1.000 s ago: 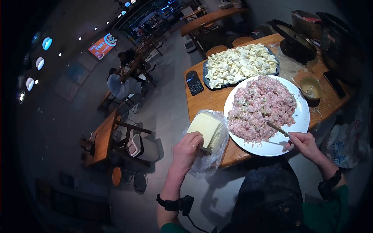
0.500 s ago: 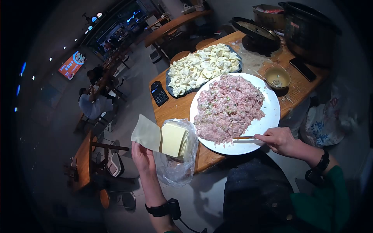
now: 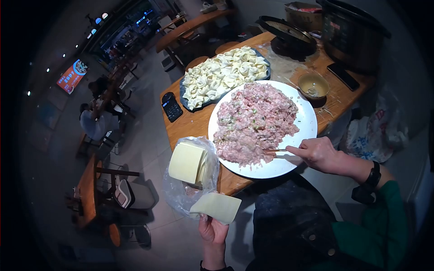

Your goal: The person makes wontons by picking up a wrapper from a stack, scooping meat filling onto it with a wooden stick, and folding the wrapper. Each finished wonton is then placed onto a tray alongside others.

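Note:
My left hand [image 3: 213, 229] is closed on one wonton wrapper [image 3: 216, 207], held below the table's near edge. Just above it, a stack of square wrappers [image 3: 186, 162] sits in a clear plastic bag [image 3: 172, 192]. My right hand [image 3: 318, 154] grips a thin wooden stick [image 3: 276, 150], its tip in the lower edge of the minced meat filling [image 3: 257, 122]. That pink filling, flecked with green, is heaped on a large white plate [image 3: 307, 119]. Behind the plate, folded wontons [image 3: 226, 74] cover a dark tray [image 3: 266, 72].
On the wooden table [image 3: 176, 133] lie a black keypad device [image 3: 171, 107] and a phone [image 3: 342, 77]. A small bowl [image 3: 313, 86], a round dark pan [image 3: 289, 34] and a big black pot [image 3: 352, 36] stand at the back right. People [image 3: 95, 122] sit farther left.
My left hand has carried the wrapper from the stack's left side down and right, below the bag. The stick's tip has moved slightly into the filling. The view has shifted a little.

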A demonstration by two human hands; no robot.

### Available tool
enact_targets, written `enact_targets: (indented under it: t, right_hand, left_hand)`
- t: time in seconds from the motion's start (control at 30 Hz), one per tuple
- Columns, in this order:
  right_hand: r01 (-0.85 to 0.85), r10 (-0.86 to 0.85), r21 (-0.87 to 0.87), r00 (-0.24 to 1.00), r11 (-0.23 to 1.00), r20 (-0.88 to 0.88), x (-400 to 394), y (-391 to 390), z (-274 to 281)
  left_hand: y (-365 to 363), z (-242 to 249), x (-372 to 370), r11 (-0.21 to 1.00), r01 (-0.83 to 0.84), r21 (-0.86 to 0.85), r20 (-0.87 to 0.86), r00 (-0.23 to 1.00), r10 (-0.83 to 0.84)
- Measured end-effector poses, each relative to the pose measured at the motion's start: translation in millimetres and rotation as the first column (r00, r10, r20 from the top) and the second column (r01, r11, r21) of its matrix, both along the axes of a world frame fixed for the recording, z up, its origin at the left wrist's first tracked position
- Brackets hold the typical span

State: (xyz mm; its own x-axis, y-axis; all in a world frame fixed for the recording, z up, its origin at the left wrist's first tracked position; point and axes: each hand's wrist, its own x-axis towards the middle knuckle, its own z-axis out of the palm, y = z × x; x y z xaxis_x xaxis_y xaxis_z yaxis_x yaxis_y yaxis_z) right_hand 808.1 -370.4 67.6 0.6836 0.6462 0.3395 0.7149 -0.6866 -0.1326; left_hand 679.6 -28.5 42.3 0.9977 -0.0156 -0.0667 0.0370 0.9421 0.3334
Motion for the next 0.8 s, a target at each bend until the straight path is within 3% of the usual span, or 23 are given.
enact_targets:
  t: [0.07,0.13,0.2,0.3,0.53,0.63,0.8]
  right_hand:
    - [-0.033,0.028,0.077,0.998,0.997,0.058,2.4,3.3,-5.1]
    - [-0.086,0.086,-0.027,0.996,0.996,-0.009,2.9,5.5,-7.1]
    - [-0.082,0.079,-0.050,0.995,0.995,-0.055,-5.4,2.3,-9.0]
    - [-0.047,0.042,-0.049,0.995,0.998,-0.085,-15.7,-5.1,-5.6]
    - [0.026,-0.029,-0.023,0.988,0.999,-0.151,-43.8,-17.0,-10.5]
    - [0.040,-0.036,0.029,0.993,0.999,-0.114,-45.0,-19.3,-5.2]
    - [0.006,0.001,0.067,0.994,0.998,-0.106,-49.1,-10.6,-13.8]
  left_hand:
    - [-10.7,-11.8,-6.6,0.998,0.060,0.006,-0.036,0.998,-0.060]
    - [-16.3,-24.6,-9.8,0.994,0.102,-0.039,-0.221,0.969,-0.108]
    - [-21.0,-34.7,-13.7,0.989,0.132,-0.065,-0.257,0.956,-0.145]
    - [-33.0,-46.0,-18.8,0.985,0.159,0.072,-0.372,0.920,-0.121]
    - [-59.7,-42.9,-4.4,0.979,0.172,0.110,-0.416,0.902,-0.112]
    - [-74.5,-44.6,4.8,0.946,0.290,0.148,-0.508,0.842,-0.178]
    - [-97.7,-36.4,20.0,0.926,0.342,0.158,-0.463,0.854,-0.236]
